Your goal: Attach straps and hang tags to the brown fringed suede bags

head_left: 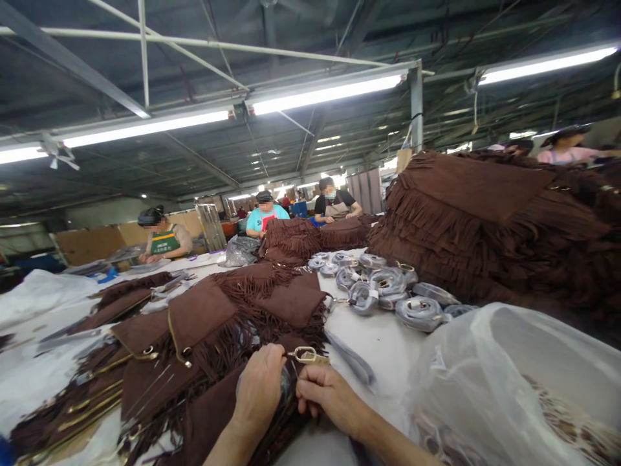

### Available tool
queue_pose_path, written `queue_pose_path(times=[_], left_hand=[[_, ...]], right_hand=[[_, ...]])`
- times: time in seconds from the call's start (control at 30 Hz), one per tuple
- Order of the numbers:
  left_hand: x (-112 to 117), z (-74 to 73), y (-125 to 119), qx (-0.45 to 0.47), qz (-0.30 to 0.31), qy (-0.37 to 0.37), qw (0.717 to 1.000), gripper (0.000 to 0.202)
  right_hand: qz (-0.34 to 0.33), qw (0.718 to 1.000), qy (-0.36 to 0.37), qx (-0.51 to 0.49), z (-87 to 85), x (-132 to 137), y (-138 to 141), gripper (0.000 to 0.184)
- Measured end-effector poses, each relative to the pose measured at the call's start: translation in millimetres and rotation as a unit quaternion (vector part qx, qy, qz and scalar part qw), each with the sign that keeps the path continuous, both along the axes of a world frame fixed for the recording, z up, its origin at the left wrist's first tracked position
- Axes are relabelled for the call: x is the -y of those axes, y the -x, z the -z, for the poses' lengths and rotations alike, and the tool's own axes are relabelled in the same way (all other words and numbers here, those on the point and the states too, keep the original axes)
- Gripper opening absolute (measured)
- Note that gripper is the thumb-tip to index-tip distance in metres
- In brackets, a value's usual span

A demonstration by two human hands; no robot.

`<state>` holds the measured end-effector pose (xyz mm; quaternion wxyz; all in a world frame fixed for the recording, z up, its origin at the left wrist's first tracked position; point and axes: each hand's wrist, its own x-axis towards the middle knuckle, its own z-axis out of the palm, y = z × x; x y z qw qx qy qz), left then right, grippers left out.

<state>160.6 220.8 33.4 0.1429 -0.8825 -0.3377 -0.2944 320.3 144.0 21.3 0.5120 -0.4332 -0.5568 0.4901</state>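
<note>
My left hand [262, 382] is closed, its thumb and fingertips at the base of a gold metal clasp [297, 354] with an oval loop. Close by on the right, my right hand [330, 395] is closed in a pinch just below the clasp; a thin strand shows by its fingertips, too fine to identify. A small tan tag [320, 360] lies beside the loop. Under and behind both hands spread brown fringed bags [204, 310], some with gold zippers and metal rings. Part of a grey plastic-wrapped item shows behind my left hand.
Coiled grey straps [420, 313] in clear wrap lie beyond my hands on the white table [392, 349]. A tall pile of brown fringed bags [485, 188] rises at right. In front of it sits a translucent plastic bag [456, 362]. Several people work farther back.
</note>
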Motion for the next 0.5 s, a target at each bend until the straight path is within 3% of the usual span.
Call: queue_pose_path(times=[0.1, 0.27, 0.4, 0.5], left_hand=[[-2, 4.1, 3, 0.008, 0.011, -0.011, 1.000, 0.025], [11, -1.7, 4, 0.032, 0.038, -0.010, 0.999, 0.024], [27, -10.6, 0, 0.067, 0.083, 0.046, 0.993, 0.027], [36, -16.9, -7, 0.096, 0.076, 0.091, 0.988, 0.031]], right_hand=[[0.003, 1.000, -0.001, 0.002, 1.2, -1, 1, 0.018], [0.003, 1.000, -0.010, 0.000, 8.5, -5, 3, 0.023], [-0.001, 1.000, -0.030, 0.002, 13.0, -8, 4, 0.028], [0.000, 0.999, -0.045, 0.009, 14.5, -8, 4, 0.030]])
